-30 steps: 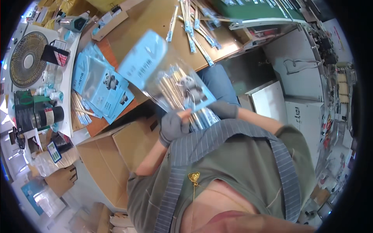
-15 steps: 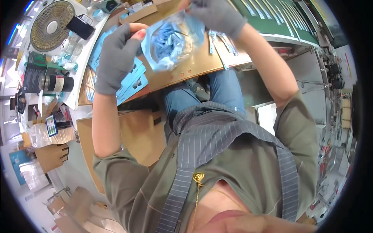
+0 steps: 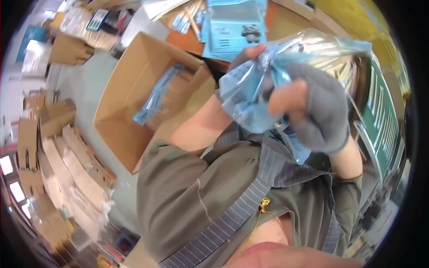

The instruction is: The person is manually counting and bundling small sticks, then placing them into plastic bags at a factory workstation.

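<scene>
A clear plastic bag (image 3: 250,100) with blue and wooden-looking contents is bunched up in front of my chest. My right hand (image 3: 324,107), in a grey fingerless glove, is curled around the gathered bag; its fingertips are slightly blurred. On the bag's far left side my left hand (image 3: 239,60), gloved the same way, is mostly hidden by the plastic, with a bare fingertip showing against it. The bag's loose, see-through end stretches off to the upper right. Flat blue pouches (image 3: 232,33) with a panda print lie on the table beyond my left hand.
An open cardboard box (image 3: 127,89) sits at my left, with a long blue-and-clear packet (image 3: 158,94) inside. Thin wooden sticks (image 3: 194,20) lie beside the pouches. A green rack (image 3: 380,116) of pale strips stands at the right. Flattened cardboard (image 3: 71,165) is stacked at far left.
My view has swung left toward the box. The bag has come from above the table to near my chest, and it is now bunched and twisted between my hands.
</scene>
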### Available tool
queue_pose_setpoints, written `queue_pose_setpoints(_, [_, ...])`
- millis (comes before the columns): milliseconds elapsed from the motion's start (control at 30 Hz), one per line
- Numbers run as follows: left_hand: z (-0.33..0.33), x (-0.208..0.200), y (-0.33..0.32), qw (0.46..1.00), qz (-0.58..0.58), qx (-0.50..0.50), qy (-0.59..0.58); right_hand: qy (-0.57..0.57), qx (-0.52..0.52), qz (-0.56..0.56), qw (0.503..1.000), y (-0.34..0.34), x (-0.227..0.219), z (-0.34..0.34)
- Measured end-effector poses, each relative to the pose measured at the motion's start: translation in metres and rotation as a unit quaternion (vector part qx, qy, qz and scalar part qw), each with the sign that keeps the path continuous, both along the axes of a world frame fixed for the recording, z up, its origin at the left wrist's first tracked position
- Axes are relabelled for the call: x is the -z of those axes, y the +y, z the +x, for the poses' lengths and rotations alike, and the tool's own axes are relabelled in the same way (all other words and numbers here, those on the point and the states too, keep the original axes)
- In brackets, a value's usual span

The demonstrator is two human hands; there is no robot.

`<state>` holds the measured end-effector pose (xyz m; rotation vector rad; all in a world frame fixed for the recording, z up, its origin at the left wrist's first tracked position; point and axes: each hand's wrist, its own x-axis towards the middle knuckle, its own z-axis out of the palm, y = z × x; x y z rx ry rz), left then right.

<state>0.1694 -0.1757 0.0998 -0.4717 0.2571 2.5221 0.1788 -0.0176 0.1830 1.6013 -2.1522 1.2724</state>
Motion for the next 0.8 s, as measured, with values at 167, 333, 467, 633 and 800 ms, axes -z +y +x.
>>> queue_pose_setpoints(167, [0.058, 0.019, -0.1, 0.975, -0.061, -0.093, 0.194, -0.074, -0.127, 0.007, 0.989, -0.031, -0.006, -0.001])
queue_pose_setpoints(333, [0.134, 0.056, -0.253, 0.917, -0.335, -0.211, 0.043, -0.196, 0.028, 0.023, 0.98, -0.002, 0.021, -0.013])
queue_pose_setpoints(467, [0.168, 0.116, -0.306, 0.907, -0.346, -0.233, -0.061, -0.249, 0.126, 0.032, 0.96, 0.013, 0.038, -0.009])
queue_pose_setpoints(633, [0.23, 0.24, -0.404, 0.898, -0.364, -0.216, -0.121, -0.24, 0.228, 0.039, 0.943, 0.037, 0.051, 0.0])
queue_pose_setpoints(800, [0.226, 0.205, -0.397, 0.533, -0.825, 0.182, -0.043, -0.241, 0.197, 0.059, 0.949, 0.033, 0.061, -0.007])
